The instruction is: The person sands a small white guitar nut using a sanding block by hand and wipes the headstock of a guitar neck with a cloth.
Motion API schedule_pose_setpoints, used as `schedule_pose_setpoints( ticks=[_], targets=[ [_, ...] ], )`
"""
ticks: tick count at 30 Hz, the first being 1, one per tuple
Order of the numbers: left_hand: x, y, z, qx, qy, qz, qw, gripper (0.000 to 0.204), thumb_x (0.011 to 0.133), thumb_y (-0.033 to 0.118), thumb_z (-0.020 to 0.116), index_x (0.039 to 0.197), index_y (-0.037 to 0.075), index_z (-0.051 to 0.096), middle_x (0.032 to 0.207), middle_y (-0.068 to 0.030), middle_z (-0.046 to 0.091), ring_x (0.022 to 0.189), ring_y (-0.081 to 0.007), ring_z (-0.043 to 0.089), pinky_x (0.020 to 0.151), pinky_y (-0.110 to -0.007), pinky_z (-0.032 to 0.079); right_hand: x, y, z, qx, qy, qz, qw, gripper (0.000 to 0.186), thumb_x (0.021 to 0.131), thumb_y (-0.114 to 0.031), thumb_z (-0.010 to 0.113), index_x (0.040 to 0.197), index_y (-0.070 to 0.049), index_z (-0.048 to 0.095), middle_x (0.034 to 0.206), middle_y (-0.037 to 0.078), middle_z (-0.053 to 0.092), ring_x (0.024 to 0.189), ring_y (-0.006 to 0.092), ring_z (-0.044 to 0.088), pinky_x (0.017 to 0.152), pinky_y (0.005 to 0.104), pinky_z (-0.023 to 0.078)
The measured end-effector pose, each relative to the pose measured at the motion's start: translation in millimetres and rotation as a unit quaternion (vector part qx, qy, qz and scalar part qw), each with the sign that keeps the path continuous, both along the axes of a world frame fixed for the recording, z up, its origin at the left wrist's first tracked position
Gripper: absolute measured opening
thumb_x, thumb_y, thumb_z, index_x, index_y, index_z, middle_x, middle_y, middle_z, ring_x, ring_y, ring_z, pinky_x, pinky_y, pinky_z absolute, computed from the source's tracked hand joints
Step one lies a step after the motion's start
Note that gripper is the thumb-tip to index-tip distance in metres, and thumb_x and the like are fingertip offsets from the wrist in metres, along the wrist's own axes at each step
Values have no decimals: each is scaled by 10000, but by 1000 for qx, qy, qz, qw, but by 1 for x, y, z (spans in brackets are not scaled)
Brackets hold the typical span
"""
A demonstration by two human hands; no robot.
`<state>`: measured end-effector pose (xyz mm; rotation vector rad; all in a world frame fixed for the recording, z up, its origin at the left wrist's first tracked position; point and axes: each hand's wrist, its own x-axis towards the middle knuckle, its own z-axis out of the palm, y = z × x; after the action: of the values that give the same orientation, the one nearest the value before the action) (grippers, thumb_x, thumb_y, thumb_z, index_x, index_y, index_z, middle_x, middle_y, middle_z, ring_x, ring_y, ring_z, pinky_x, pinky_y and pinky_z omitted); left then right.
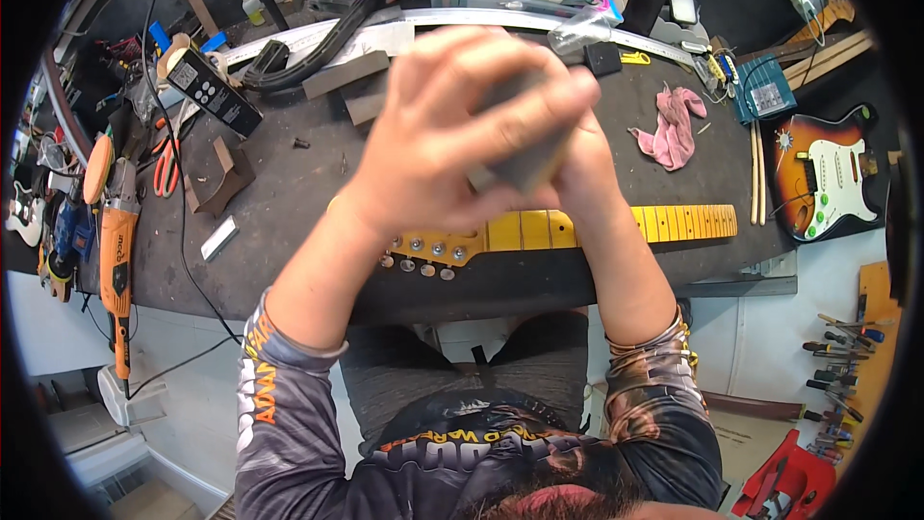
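Both hands are raised in front of me, close together over the workbench. My left hand (448,135) curls its fingers round a grey flat piece (525,162), somewhat blurred, that looks like sandpaper. From the other side my right hand (583,166) grips the same piece, its fingers partly hidden behind the left. Below them a guitar neck (688,222) with a yellow fretboard lies across the bench's near edge. Its headstock, with metal tuners (439,250), points left and is partly covered by my left wrist.
A pink cloth (672,130) and a sunburst guitar body (830,173) lie to the right. On the left are an orange power tool (117,250), red-handled pliers (167,164), a black box (214,91) and a cable. Brown blocks (223,178) sit on the bench (298,202).
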<state>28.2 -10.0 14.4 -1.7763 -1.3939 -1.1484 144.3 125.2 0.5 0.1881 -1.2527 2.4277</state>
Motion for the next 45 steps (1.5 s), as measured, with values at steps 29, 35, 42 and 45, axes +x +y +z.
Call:
schedule_pose_setpoints(
  ticks=[29, 35, 42, 45],
  targets=[
    [-13, 0, -5, 13, 3, -14, 1000, 911, 838, 670, 841, 1499, 61, 694, 1416, -156, 613, 1272, -344, 557, 1098, -494, 462, -7, 12, -14, 139, 48, -11, 989, 206, 1159, -216, 569, 1306, -71, 573, 1282, 27, 636, 1193, 158, 630, 1023, 323, 521],
    [-43, 1, -4, -4, -35, 114, 993, 938, 839, 579, 869, 1578, 58, 622, 1415, -144, 610, 1251, -328, 557, 1110, -454, 433, -8, 30, -23, 185, 43, -11, 982, 211, 1153, -203, 561, 1323, -79, 574, 1287, 22, 633, 1181, 144, 638, 1007, 320, 533],
    [-2, 3, -5, -2, 10, -20, 1000, 914, 840, 621, 859, 1541, 70, 661, 1394, -146, 639, 1270, -349, 569, 1108, -459, 447, 4, 15, -1, 51, 6, 58, 997, 205, 1151, -196, 573, 1308, -65, 590, 1234, 32, 629, 1188, 129, 570, 1087, 313, 444],
    [-37, 2, -2, -16, -48, 121, 991, 937, 829, 603, 871, 1573, 84, 638, 1418, -133, 621, 1267, -315, 556, 1130, -448, 411, -8, 27, -12, 131, 57, 40, 989, 228, 1146, -211, 579, 1303, -46, 587, 1226, 28, 630, 1184, 135, 573, 1102, 331, 439]
  ],
)
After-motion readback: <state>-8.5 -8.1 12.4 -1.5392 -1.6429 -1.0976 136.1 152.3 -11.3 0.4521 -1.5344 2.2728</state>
